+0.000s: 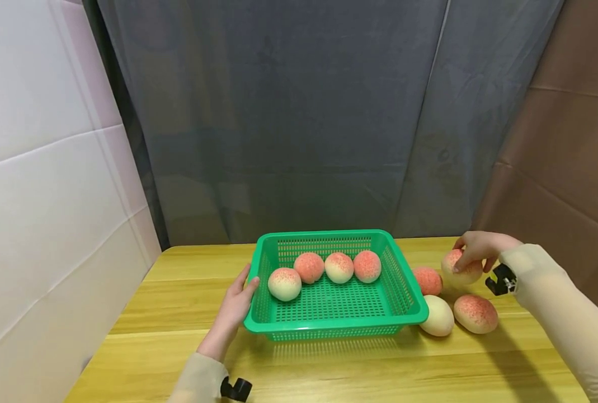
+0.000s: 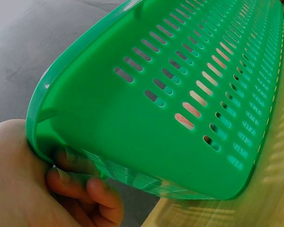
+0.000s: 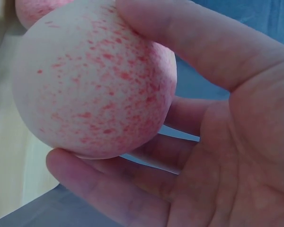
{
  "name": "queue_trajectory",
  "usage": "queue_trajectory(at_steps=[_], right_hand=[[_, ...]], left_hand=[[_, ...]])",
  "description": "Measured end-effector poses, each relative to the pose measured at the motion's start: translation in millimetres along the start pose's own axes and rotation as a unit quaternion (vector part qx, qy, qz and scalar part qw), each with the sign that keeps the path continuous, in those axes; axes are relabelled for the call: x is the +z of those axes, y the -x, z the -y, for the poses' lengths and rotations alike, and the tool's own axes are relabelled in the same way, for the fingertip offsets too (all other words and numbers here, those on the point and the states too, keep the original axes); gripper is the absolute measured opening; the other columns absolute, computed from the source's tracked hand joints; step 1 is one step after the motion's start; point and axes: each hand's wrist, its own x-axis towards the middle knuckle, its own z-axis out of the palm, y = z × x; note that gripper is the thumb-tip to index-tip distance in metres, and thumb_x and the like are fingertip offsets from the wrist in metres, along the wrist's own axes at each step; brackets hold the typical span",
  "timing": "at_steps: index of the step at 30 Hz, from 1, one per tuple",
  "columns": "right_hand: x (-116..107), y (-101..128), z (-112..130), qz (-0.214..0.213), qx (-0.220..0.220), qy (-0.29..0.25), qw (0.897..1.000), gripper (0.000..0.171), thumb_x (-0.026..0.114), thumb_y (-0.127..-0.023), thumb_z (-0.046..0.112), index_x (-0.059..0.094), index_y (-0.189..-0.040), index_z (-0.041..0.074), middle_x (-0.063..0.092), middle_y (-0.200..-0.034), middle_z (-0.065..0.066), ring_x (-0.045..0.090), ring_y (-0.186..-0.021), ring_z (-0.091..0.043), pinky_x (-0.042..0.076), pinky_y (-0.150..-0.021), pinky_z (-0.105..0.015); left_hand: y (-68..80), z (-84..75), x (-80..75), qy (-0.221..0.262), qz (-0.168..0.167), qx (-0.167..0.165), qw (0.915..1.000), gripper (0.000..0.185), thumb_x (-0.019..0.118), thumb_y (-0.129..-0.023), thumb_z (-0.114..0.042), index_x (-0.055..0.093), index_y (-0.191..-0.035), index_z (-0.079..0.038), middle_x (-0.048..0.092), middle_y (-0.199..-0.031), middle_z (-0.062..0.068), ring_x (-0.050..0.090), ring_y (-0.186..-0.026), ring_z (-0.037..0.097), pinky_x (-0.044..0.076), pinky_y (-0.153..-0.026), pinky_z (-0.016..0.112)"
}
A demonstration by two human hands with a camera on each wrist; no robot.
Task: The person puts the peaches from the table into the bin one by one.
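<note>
Peaches (image 1: 309, 267), four in all, sit inside the green basket (image 1: 329, 326) in the head view, strung in an uneven row across its far half, the leftmost one lying a little nearer me than the others. My left hand (image 1: 238, 299) grips the basket at its left side, thumb up by the rim. Out to the right of the basket, my right hand (image 1: 482, 249) holds a speckled peach (image 1: 461, 270); I can't tell from here whether it touches the table (image 1: 304, 369). Three more lie on the table on that same side: a red peach (image 1: 428, 280) just beside the basket's right wall, a pale peach (image 1: 437, 318) by its near right corner, and a blushed peach (image 1: 476, 314) farther right of the basket than those two. Beyond the basket hangs a grey curtain (image 1: 304, 140); a white panel stands to its left and a brown panel to its right. In the left wrist view, my fingers (image 2: 106, 198) curl under the basket's rim, and bits of pink and cream fruit show through the slots in its wall. In the right wrist view, I have the speckled peach clasped between my thumb and fingers, with part of another pink one showing past it.
</note>
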Motion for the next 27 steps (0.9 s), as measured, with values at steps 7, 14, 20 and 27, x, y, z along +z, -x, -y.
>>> queue_trajectory(at_steps=[7,14,20,27], right_hand=[[-8.0,3.5,17.3,-0.003,-0.013,0.015,1.000,0.070,0.077,-0.081,0.026,0.047,-0.128,-0.017,0.058,-0.109,-0.019,0.062,-0.087,-0.022,0.056,-0.071,-0.044],[-15.2,4.2,38.8,-0.005,-0.027,0.039,0.999,0.059,0.077,-0.081,0.028,0.056,-0.120,-0.011,0.061,-0.101,-0.012,0.061,-0.084,-0.021,0.056,-0.071,-0.045],[-18.2,2.0,57.5,-0.008,-0.043,0.046,0.998,0.061,0.076,-0.081,0.031,0.056,-0.122,-0.010,0.062,-0.102,-0.010,0.061,-0.087,-0.021,0.056,-0.070,-0.043],[-20.7,-8.5,81.1,-0.013,-0.057,0.056,0.997,0.062,0.076,-0.081,0.033,0.056,-0.123,-0.009,0.063,-0.102,-0.010,0.061,-0.086,-0.021,0.055,-0.069,-0.042]], left_hand=[[1.1,-0.7,-0.4,0.002,-0.002,-0.007,1.0000,0.060,0.044,-0.105,-0.023,0.018,-0.154,0.000,0.017,-0.157,0.022,0.011,-0.144,0.039,0.015,-0.113,0.056],[0.8,-0.3,-1.2,-0.001,0.000,-0.003,1.0000,0.061,0.043,-0.105,-0.026,0.017,-0.154,-0.001,0.016,-0.158,0.022,0.010,-0.144,0.040,0.013,-0.113,0.058],[0.6,1.2,-1.2,-0.003,0.004,-0.002,1.0000,0.061,0.043,-0.105,-0.027,0.017,-0.154,-0.001,0.015,-0.158,0.022,0.009,-0.144,0.040,0.013,-0.113,0.058],[-1.7,1.4,-0.3,-0.002,0.001,-0.010,0.9999,0.061,0.044,-0.105,-0.027,0.018,-0.154,-0.003,0.017,-0.158,0.021,0.012,-0.144,0.039,0.016,-0.113,0.057]])
